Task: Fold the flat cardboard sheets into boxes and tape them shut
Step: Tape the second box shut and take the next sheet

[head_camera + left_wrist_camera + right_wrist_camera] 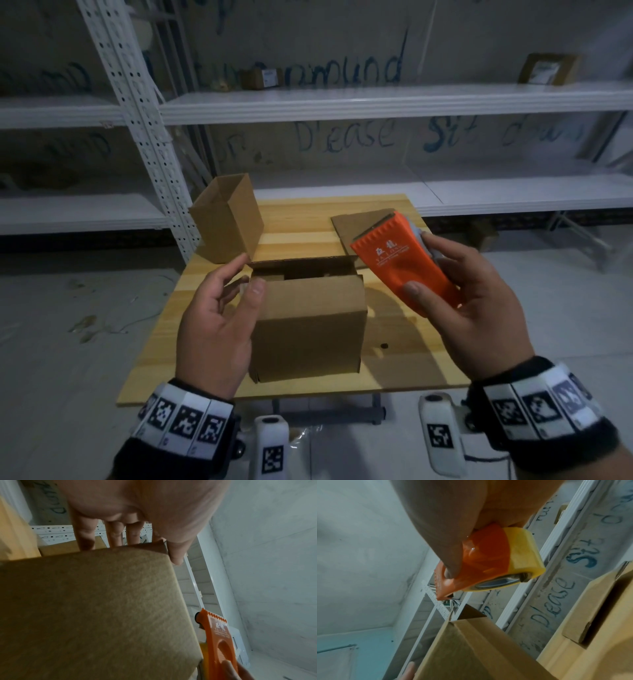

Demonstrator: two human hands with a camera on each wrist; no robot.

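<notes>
The left hand (219, 318) holds the near cardboard box (308, 329) by its upper left corner, thumb laid on the front face and the fingers (85, 536) reaching over the rim toward the open top. The right hand (479, 308) grips an orange tape dispenser (404, 263), thumb across its flat printed side and the other fingers wrapped behind; the right wrist view shows the yellowish tape roll (523, 553) seated in it. The dispenser hangs in the air just to the right of that box, a little above its top edge, with the toothed end pointing away from the person. The box stands on a pale wooden table (394, 370), near the front edge, its top flaps not closed. Behind the box and to its left, a second box (226, 219) stands on the same table, open at the top. Behind the box and to its right, a flat cardboard sheet (356, 226) lies on the table, partly hidden by the dispenser. Beyond the table stands white metal shelving (376, 102) that carries small boxes.
</notes>
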